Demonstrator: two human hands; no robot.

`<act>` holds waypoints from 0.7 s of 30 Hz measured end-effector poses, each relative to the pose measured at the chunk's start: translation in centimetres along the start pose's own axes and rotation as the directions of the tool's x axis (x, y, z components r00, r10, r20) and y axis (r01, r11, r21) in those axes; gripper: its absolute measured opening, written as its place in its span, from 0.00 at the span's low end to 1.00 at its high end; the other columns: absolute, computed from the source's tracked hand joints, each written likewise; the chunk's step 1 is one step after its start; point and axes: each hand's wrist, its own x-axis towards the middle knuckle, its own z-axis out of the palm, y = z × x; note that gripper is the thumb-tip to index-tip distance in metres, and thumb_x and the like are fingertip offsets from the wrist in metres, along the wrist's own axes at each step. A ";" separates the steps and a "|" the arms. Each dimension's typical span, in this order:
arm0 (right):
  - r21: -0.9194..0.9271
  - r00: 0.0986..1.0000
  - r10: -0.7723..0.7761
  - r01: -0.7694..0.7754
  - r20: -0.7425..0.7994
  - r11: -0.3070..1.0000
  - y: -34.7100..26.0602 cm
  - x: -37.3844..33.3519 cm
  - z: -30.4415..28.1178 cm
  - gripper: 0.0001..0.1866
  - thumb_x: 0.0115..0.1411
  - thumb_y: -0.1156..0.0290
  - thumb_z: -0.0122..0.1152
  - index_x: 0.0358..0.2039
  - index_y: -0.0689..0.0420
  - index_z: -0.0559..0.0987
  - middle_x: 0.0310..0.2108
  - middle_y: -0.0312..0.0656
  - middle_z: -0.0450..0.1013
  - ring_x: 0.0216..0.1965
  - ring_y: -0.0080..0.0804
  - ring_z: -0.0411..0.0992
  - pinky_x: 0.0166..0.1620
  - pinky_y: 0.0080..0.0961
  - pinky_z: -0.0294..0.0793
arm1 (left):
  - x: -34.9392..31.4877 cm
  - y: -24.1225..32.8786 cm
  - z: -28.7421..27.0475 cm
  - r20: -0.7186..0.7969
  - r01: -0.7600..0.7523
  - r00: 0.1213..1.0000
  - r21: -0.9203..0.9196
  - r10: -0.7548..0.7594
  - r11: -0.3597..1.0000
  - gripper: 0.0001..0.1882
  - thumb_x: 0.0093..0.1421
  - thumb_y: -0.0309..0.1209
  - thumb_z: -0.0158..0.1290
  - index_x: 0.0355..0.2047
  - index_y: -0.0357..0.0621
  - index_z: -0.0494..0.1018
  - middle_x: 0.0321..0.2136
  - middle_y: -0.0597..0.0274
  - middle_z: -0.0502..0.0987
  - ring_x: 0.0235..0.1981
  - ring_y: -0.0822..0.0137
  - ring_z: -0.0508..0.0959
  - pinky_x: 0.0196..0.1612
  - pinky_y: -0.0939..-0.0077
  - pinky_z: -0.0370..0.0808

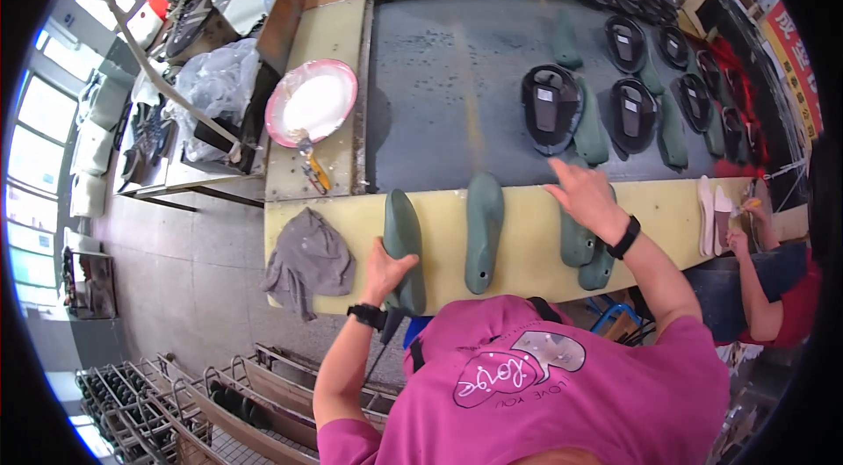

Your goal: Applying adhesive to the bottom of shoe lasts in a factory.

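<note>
At the near edge of the yellow bench top, my left hand [386, 274] is closed round the side of a green shoe last [401, 223]. The last lies toe away from me. To its right, another green shoe last [483, 232] lies apart from both hands. My right hand [590, 199] hovers over a pair of green shoe lasts [577, 245], partly hiding them. Its fingers are spread, and nothing shows in them. Just beyond it, on the dark belt [430, 105], sits a black shoe upper [551, 109] with a white label, beside a green last.
Several black uppers [633, 114] and green lasts [672, 131] stand along the belt's right side. A pink-rimmed plate [313, 102] of white paste, a brush [312, 162] and a grey cloth [309, 259] lie at left. At right, a co-worker's hands [746, 228] handle pale insoles.
</note>
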 end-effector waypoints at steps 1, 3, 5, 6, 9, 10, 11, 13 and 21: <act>0.041 0.993 -0.115 0.116 -0.010 0.992 -1.1 2.4 1.0 0.14 0.53 0.67 0.57 0.37 0.56 0.67 0.20 0.44 0.71 0.24 0.45 0.73 0.22 0.39 0.69 | -0.7 -0.3 -0.4 0.013 0.022 1.000 -0.099 -0.021 0.995 0.36 0.38 0.41 0.63 0.42 0.27 0.64 0.35 0.41 0.75 0.37 0.52 0.77 0.40 0.64 0.73; 0.057 0.947 -0.322 0.321 0.007 0.945 -3.8 7.4 3.8 0.11 0.53 0.71 0.54 0.37 0.56 0.67 0.20 0.42 0.70 0.24 0.41 0.73 0.21 0.36 0.70 | -2.1 0.2 -1.5 0.004 0.003 1.000 -0.273 -0.003 0.962 0.33 0.39 0.36 0.63 0.42 0.28 0.64 0.35 0.47 0.75 0.37 0.58 0.77 0.39 0.68 0.74; 0.034 0.866 -0.500 0.500 0.010 0.866 -7.9 12.5 7.2 0.11 0.53 0.73 0.50 0.38 0.55 0.67 0.19 0.42 0.70 0.24 0.39 0.74 0.21 0.34 0.71 | -3.0 -0.5 -2.4 -0.041 -0.023 0.999 -0.447 0.005 0.894 0.32 0.39 0.33 0.62 0.43 0.29 0.64 0.36 0.49 0.75 0.38 0.61 0.76 0.41 0.69 0.73; 0.023 0.814 -0.581 0.581 -0.015 0.814 -10.2 14.9 9.2 0.11 0.53 0.74 0.48 0.39 0.54 0.67 0.19 0.43 0.71 0.23 0.38 0.74 0.21 0.34 0.71 | -3.4 -1.2 -2.8 -0.069 -0.038 0.998 -0.504 0.003 0.863 0.32 0.40 0.32 0.62 0.44 0.30 0.64 0.37 0.50 0.75 0.38 0.62 0.75 0.42 0.70 0.73; -0.015 0.741 -0.670 0.671 0.035 0.741 -16.1 21.8 14.4 0.16 0.53 0.73 0.47 0.45 0.52 0.67 0.20 0.43 0.71 0.22 0.39 0.74 0.21 0.32 0.70 | -4.4 -1.1 -4.7 -0.074 -0.026 0.997 -0.529 -0.015 0.848 0.32 0.41 0.31 0.61 0.46 0.33 0.63 0.39 0.53 0.74 0.39 0.64 0.74 0.43 0.72 0.72; -0.021 0.723 -0.684 0.688 0.096 0.725 -17.8 23.6 15.8 0.19 0.53 0.74 0.47 0.48 0.52 0.67 0.21 0.43 0.71 0.23 0.38 0.74 0.22 0.31 0.70 | -4.7 -1.5 -5.0 -0.070 -0.005 0.997 -0.539 -0.039 0.842 0.32 0.41 0.31 0.61 0.47 0.34 0.63 0.39 0.53 0.74 0.40 0.64 0.74 0.43 0.71 0.71; -0.021 0.716 -0.691 0.696 0.096 0.718 -19.5 25.2 17.1 0.19 0.53 0.74 0.47 0.48 0.52 0.67 0.21 0.43 0.71 0.23 0.38 0.74 0.22 0.31 0.70 | -5.2 -2.2 -5.3 -0.088 -0.015 0.995 -0.573 -0.043 0.819 0.32 0.41 0.31 0.60 0.47 0.34 0.63 0.40 0.53 0.73 0.40 0.64 0.74 0.44 0.71 0.71; -0.086 0.663 -0.740 0.749 0.115 0.657 -22.3 27.4 20.1 0.17 0.53 0.73 0.47 0.46 0.52 0.68 0.19 0.42 0.71 0.20 0.38 0.74 0.20 0.30 0.69 | -6.1 -3.6 -5.8 -0.101 -0.004 0.992 -0.606 -0.073 0.795 0.32 0.42 0.31 0.60 0.47 0.34 0.63 0.41 0.53 0.73 0.41 0.64 0.73 0.45 0.71 0.70; 0.015 0.603 -0.798 0.798 -0.015 0.603 -22.9 29.3 23.3 0.03 0.49 0.70 0.51 0.21 0.53 0.70 0.17 0.41 0.71 0.23 0.37 0.75 0.21 0.35 0.71 | -4.9 -4.7 -8.5 -0.018 0.083 0.992 -0.665 -0.126 0.742 0.31 0.43 0.27 0.59 0.48 0.34 0.62 0.40 0.55 0.73 0.41 0.66 0.73 0.45 0.70 0.71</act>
